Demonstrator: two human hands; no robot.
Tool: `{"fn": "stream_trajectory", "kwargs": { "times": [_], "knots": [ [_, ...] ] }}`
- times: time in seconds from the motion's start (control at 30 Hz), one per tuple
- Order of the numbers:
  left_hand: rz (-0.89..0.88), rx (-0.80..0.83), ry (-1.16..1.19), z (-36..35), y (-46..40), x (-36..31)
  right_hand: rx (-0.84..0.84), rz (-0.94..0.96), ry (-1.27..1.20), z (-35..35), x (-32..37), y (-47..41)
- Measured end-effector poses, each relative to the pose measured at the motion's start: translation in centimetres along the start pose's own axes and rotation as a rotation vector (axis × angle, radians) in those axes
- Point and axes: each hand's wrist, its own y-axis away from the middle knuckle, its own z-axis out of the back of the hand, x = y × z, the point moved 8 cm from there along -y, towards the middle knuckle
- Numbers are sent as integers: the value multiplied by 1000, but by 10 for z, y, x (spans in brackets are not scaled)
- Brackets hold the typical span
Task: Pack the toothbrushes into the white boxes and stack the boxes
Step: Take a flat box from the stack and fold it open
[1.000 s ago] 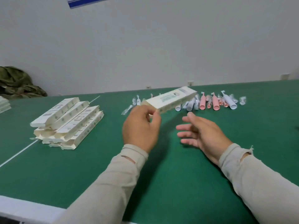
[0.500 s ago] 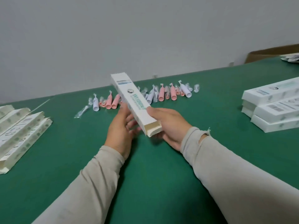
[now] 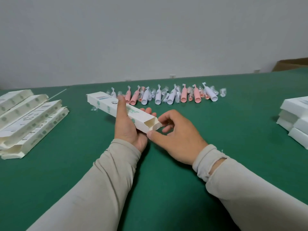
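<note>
Both hands [image 3: 128, 129] [image 3: 176, 135] around open-ended white box [image 3: 106, 104]

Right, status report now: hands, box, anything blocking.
Left hand grips the white box from beneath. Right hand pinches the flap at its open near end. Toothbrushes lined up beyond, unpacked. Nothing in the way.

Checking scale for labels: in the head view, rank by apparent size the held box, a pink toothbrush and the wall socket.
1. Held box, gripped by the left hand, largest, though nearest the camera.
2. Pink toothbrush.
3. Wall socket, smallest, but farthest away.
</note>
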Motion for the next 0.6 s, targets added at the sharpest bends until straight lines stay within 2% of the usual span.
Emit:
{"fn": "stream_trajectory", "kwargs": {
  "times": [0.13, 0.3, 0.4, 0.6],
  "knots": [
    [-19, -8, 15, 0, -2, -1, -46, 34, -25, 0, 1, 0],
    [-62, 33, -34, -3, -1, -4, -20, 79, 16, 0, 4, 1],
    [-50, -6, -26, 2, -4, -3, -11, 106, 44, -1, 6, 3],
    [-70, 2, -16, 2, -6, 0, -98, 76, 11, 3, 3, 3]
  ]
}}
